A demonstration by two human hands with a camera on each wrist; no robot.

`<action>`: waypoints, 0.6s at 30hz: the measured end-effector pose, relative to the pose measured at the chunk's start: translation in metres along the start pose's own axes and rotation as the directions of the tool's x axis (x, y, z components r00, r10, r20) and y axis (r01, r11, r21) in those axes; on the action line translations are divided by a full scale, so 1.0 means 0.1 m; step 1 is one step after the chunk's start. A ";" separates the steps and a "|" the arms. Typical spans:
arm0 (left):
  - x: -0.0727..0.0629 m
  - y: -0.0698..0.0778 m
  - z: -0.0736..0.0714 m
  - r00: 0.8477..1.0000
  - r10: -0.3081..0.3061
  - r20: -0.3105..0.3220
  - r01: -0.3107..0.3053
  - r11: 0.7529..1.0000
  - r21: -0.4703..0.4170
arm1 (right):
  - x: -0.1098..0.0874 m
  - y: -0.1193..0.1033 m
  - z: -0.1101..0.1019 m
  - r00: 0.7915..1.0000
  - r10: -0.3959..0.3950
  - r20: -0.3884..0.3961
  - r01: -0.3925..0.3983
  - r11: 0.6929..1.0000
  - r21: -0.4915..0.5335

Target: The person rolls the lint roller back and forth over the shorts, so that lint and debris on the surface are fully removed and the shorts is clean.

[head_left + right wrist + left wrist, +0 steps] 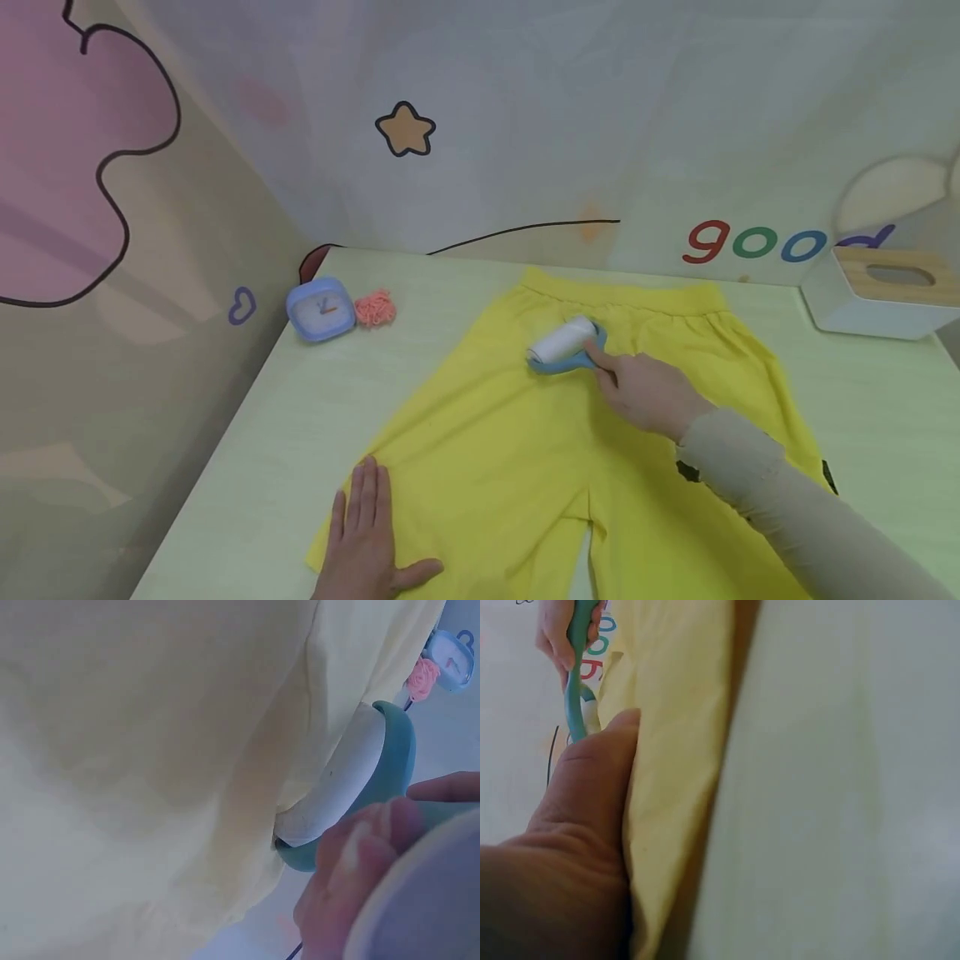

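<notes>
Yellow trousers (480,433) with a gathered waistband lie spread on the table, waistband at the far side. My right hand (651,393) grips the handle of a lint roller (564,340), index finger stretched along it; the white roll touches the cloth below the waistband. In the right wrist view the lint roller (337,780) shows a white roll in a blue-green frame, with the fingers curled round its handle. My left hand (363,533) rests flat on the left trouser leg near its outer edge, fingers straight and thumb spread. Part of the handle is hidden under the right hand.
A blue alarm clock (321,310) stands at the table's far left, beside a small pink bundle of strands (375,308). At the far right is a white tissue box (873,304) with a wooden lid. A printed cloth backdrop (525,125) rises behind the pale green table (247,467).
</notes>
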State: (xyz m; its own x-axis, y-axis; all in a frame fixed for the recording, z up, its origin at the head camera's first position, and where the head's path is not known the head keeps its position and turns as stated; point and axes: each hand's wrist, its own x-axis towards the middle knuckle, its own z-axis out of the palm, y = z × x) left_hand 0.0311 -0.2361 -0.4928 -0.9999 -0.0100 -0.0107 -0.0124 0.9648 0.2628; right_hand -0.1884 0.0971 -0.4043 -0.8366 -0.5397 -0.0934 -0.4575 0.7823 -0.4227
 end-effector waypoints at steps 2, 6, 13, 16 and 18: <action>0.01 0.01 -0.01 1.000 -0.004 0.010 0.004 1.000 0.017 | -0.10 0.04 -0.01 1.000 -0.009 0.000 0.009 1.000 -0.005; 0.01 0.00 0.00 1.000 -0.004 0.015 0.003 0.999 0.042 | -0.28 0.10 -0.03 1.000 -0.010 0.008 0.010 1.000 -0.015; 0.01 -0.04 0.03 0.999 -0.024 0.028 0.023 1.000 0.013 | -0.65 0.16 -0.12 0.999 0.034 0.017 -0.033 0.998 -0.049; 0.00 -0.05 0.05 1.000 -0.023 0.021 0.022 1.000 0.007 | -0.83 0.17 -0.17 0.997 0.067 0.045 -0.064 0.995 -0.072; 0.01 -0.04 0.04 1.000 -0.018 0.022 0.018 1.000 -0.001 | -0.92 0.17 -0.20 0.994 0.093 0.059 -0.088 0.993 -0.082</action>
State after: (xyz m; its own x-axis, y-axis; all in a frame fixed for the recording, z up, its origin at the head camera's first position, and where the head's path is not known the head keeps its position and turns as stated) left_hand 0.0302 -0.2392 -0.4980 -0.9991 -0.0211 -0.0370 -0.0301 0.9641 0.2637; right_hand -0.1251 0.1662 -0.3847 -0.8562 -0.4822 -0.1857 -0.4054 0.8497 -0.3372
